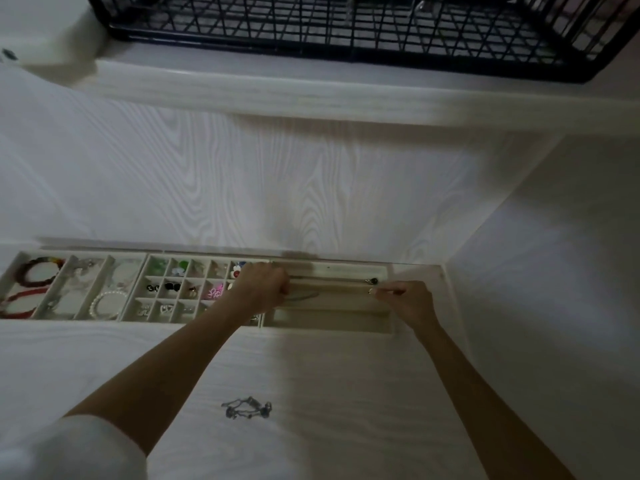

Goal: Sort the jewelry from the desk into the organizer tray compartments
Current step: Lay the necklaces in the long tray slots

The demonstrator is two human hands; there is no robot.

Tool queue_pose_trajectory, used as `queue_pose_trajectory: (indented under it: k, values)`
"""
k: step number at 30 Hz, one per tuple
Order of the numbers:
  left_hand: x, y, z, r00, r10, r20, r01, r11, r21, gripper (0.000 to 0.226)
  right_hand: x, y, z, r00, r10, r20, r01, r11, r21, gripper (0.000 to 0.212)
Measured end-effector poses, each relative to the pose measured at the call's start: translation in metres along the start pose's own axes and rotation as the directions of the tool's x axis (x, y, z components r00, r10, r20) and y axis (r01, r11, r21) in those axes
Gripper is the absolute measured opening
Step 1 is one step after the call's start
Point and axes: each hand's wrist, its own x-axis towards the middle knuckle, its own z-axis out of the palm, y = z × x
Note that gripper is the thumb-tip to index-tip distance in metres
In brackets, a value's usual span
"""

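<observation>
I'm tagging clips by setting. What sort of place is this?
Probably a home bedroom or dressing corner: a white wood-grain desk set against a wall, a row of jewelry organizer trays holding bracelets and earrings, and a black wire rack beyond.

The left hand (pixel 261 289) covers the right end of the small-compartment tray (pixel 194 292), hiding what lies in those cells; the pieces in the open cells are too small and dim to name. Its curled fingers hide their own tips, so whether they pinch the thin chain (pixel 304 296) cannot be told. The right hand (pixel 410 303) hides part of the long-slot tray's (pixel 329 322) right end. The bracelet tray (pixel 74 268) is cut by the left edge. The tangle of silver jewelry (pixel 247 407) on the table (pixel 311 375) is too blurred to sort out. The black wire rack (pixel 346 29) runs off the top edge
</observation>
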Motion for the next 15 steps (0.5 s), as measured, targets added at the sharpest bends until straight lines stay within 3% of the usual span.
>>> queue_pose_trajectory:
  k: [6, 15]
  values:
    - [0.002, 0.004, 0.005, 1.0, 0.017, 0.015, -0.02, 0.977, 0.212, 0.017, 0.006, 0.004, 0.012, 0.998, 0.047, -0.05, -0.062, 0.936, -0.345, 0.018]
    - [0.005, -0.005, 0.007, 0.998, -0.035, 0.045, 0.024, 0.971, 0.237, 0.023, 0.016, 0.013, 0.021, 0.995, 0.0, -0.097, -0.055, 0.821, -0.569, 0.024]
